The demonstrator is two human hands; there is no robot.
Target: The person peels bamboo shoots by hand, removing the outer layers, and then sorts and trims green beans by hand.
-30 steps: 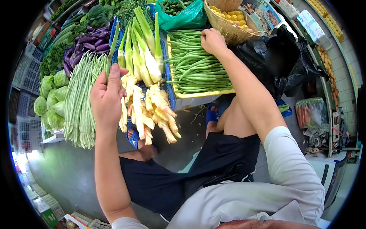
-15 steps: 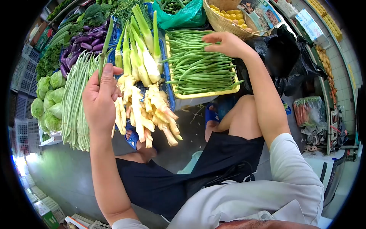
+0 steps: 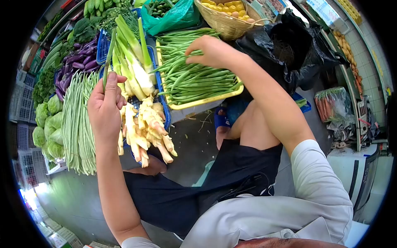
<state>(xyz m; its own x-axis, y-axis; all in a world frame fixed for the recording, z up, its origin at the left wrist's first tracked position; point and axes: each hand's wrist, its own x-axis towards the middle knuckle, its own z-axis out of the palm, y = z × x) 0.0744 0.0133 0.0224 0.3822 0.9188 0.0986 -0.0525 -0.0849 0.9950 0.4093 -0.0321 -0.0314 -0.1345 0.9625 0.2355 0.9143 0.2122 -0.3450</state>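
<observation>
My left hand (image 3: 106, 105) is closed, pinching one long green bean (image 3: 109, 51) upright between thumb and fingers. It is above the ginger (image 3: 149, 120) and beside the bundle of pale long beans (image 3: 76, 124). My right hand (image 3: 211, 51) reaches over the pile of green beans (image 3: 198, 84) in a yellow basket (image 3: 206, 100). Its fingers are bent and apart, with no bean seen between them; whether the fingertips touch the pile I cannot tell. Thick pale-green stalks (image 3: 134, 68) lie between the two hands, in a blue basket (image 3: 166, 111).
Purple eggplants (image 3: 80, 60) and round green lettuces (image 3: 53, 124) are on the left. Behind the beans are a green plastic bag (image 3: 171, 18) and a wicker basket (image 3: 223, 25) with eggs. A black plastic bag (image 3: 306, 62) stands right. Bagged carrots (image 3: 326, 107) lie farther right.
The camera view has shifted, so the baskets appear farther left. My right hand has moved slightly over the green beans, its fingers more bent. My left hand still holds the bean.
</observation>
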